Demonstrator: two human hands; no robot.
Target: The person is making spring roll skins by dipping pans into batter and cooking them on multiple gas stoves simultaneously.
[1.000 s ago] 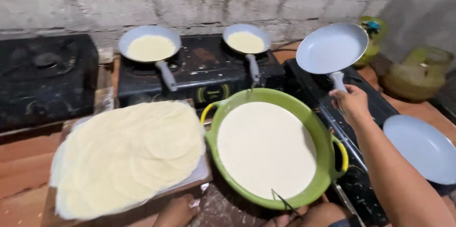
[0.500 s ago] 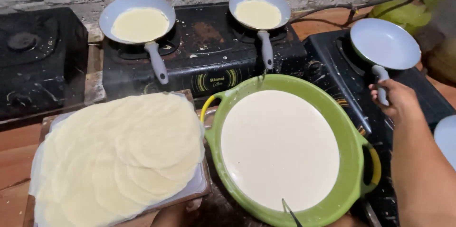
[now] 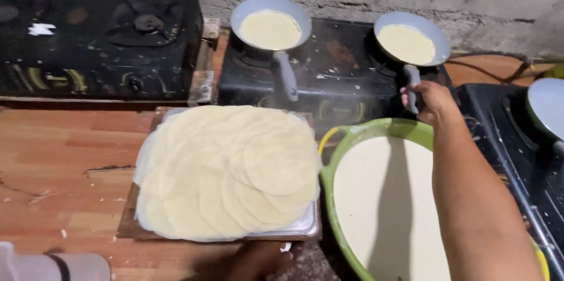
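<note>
- My right hand (image 3: 433, 101) is closed around the grey handle of the right pan (image 3: 413, 37); the pan sits on the black stove (image 3: 329, 75), a pale crepe (image 3: 406, 44) inside.
- My left hand (image 3: 258, 260) is at the bottom edge, touching the tray's (image 3: 299, 229) near rim; can't tell if it's gripping.
- Step, as I judge it: taking the cooked crepe off the burner.
- Next move calls for a level lift, then a tip over the crepe stack (image 3: 226, 169), clear of the green batter basin (image 3: 376, 131).
- Left pan (image 3: 271, 22) also holds a crepe.
- Third pan (image 3: 546, 107) at the right edge.
- No packages, labels or signs readable; a pale container (image 3: 53, 266) sits at the desk's (image 3: 64, 163) bottom-left corner.
</note>
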